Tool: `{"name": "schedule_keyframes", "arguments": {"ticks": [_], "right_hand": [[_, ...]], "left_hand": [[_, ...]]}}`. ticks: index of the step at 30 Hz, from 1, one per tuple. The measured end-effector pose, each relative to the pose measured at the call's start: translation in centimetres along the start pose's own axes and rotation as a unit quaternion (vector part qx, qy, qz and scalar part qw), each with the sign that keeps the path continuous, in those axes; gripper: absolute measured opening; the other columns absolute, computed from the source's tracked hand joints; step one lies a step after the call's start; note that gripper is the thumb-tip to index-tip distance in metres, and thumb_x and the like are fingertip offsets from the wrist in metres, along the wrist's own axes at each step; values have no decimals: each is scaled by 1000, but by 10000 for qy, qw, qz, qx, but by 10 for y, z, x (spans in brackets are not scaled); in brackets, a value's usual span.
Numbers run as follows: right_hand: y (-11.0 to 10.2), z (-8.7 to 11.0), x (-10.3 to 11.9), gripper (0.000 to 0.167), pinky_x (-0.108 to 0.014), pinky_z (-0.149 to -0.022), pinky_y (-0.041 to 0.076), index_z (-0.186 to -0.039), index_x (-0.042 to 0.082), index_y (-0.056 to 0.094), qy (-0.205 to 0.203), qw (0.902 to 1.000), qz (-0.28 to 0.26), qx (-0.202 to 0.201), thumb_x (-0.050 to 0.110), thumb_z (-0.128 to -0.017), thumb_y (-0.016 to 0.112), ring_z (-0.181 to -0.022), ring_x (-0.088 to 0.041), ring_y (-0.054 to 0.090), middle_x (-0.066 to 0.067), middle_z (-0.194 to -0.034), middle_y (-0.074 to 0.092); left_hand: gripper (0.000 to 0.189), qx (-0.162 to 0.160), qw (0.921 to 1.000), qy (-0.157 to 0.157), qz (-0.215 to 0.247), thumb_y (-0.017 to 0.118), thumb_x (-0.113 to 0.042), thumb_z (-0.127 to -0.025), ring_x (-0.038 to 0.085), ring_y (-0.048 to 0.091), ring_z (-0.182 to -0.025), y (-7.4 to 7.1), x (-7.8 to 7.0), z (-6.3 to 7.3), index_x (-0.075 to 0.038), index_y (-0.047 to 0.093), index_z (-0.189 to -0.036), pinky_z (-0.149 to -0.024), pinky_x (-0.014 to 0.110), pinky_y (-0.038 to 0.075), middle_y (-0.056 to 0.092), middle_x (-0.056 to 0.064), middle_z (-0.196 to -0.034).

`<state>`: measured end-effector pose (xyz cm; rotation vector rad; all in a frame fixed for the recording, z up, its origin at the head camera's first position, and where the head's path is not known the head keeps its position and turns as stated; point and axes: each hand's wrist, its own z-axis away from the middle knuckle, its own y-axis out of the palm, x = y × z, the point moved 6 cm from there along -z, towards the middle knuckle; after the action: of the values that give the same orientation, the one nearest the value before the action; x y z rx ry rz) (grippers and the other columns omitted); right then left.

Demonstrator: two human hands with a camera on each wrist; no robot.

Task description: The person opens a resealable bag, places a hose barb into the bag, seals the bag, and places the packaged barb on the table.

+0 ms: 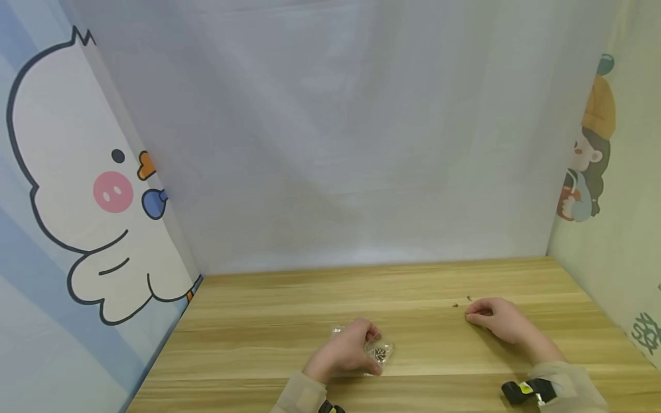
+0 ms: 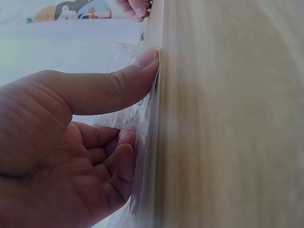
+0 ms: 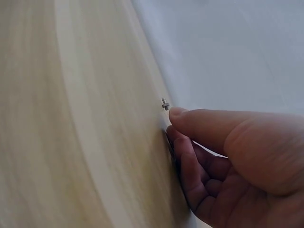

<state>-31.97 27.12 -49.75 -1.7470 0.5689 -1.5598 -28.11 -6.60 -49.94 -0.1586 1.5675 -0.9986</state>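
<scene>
My left hand [image 1: 351, 347] holds a clear plastic bag [image 1: 388, 346] on the wooden table, its thumb and curled fingers at the bag. Several small metal pieces [image 1: 380, 354] lie in the bag. In the left wrist view, the thumb rests along the crinkled film [image 2: 124, 57], while the other fingers curl against it. Farther right, my right hand [image 1: 498, 318] is low at the tabletop, thumb and index fingertips close together. Whether a piece is between them is hidden. Just beyond are two tiny metal pieces [image 1: 455, 305]; a stud-like metal piece [image 3: 165, 104] shows past the thumb tip.
The wooden tabletop [image 1: 268, 321] runs back to a pale grey curtain [image 1: 330, 172]. A printed panel with a white cartoon bird [image 1: 67, 172] stands at the left, and another with a cartoon figure [image 1: 594, 155] at the right.
</scene>
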Motion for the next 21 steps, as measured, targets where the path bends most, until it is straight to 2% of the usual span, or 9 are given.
{"name": "schedule_keyframes", "arguments": {"ticks": [9, 15, 21], "right_hand": [[1, 0, 3, 17, -47, -91, 53, -108, 5, 77, -36, 9998, -169, 120, 20, -103, 73, -102, -23, 68, -5, -106, 76], [2, -2, 10, 17, -46, -91, 53, -109, 7, 78, -205, 9996, -186, 98, 22, -102, 75, -104, -23, 67, -4, -108, 76], [12, -1, 20, 17, -36, -86, 54, -110, 8, 79, -232, 9982, -443, 317, 23, -102, 75, -106, -23, 67, -7, -116, 75]], "left_hand": [[63, 27, 10000, -28, -74, 100, -7, -70, 10, 58, -97, 0, 1, 0, -4, 66, -122, -96, 32, 53, 61, 0, -110], [63, -19, 10000, 0, -64, 100, -7, -69, 10, 58, -97, -2, 0, -1, -4, 66, -123, -95, 32, 53, 62, 0, -111], [63, 47, 9998, -81, 147, 99, -3, -70, 12, 59, -98, 0, 1, 1, -3, 65, -123, -96, 34, 54, 62, 1, -112]]}}
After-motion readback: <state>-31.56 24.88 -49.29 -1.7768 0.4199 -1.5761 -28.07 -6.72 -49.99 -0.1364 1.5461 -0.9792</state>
